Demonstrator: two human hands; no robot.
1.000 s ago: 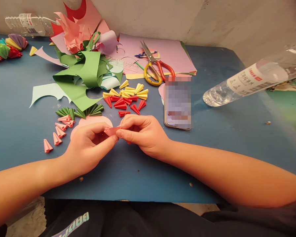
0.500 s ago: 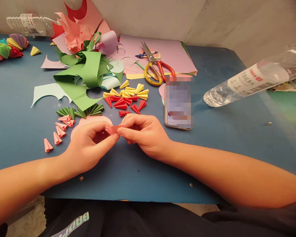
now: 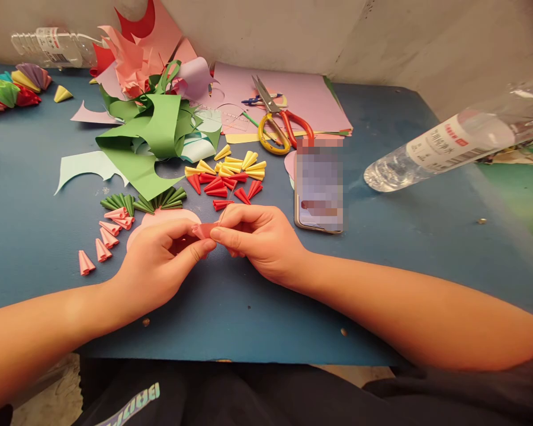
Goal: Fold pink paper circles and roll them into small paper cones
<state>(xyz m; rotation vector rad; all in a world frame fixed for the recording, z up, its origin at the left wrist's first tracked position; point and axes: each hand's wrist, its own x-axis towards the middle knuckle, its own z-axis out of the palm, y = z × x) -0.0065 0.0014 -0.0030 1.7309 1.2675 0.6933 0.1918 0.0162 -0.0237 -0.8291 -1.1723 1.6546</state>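
Between my two hands is a small pink paper cone [image 3: 203, 230], partly covered by fingers. My left hand [image 3: 162, 254] pinches its wider end between thumb and fingers. My right hand [image 3: 260, 242] grips the other end with thumb and forefinger; a thin dark strand, hard to make out, shows by that forefinger. Left of my left hand lie several folded pink cones [image 3: 109, 238]. Green cones [image 3: 160, 200] fan out behind it, beside a pale pink scalloped paper [image 3: 164, 218]. Red cones [image 3: 216, 187] and yellow cones [image 3: 231, 165] are grouped just beyond my fingers.
A phone [image 3: 318, 188] lies right of the cones. Behind it are scissors [image 3: 278, 115] on pink paper sheets [image 3: 311, 97]. Green paper scraps [image 3: 160, 130] pile up at the back left. A water bottle [image 3: 439, 145] leans in at right, over the blue table [image 3: 382, 236].
Both hands stay together on the pink cone with only a slight shift. The thin strand that rose above my right forefinger now barely shows. The view has moved very slightly.
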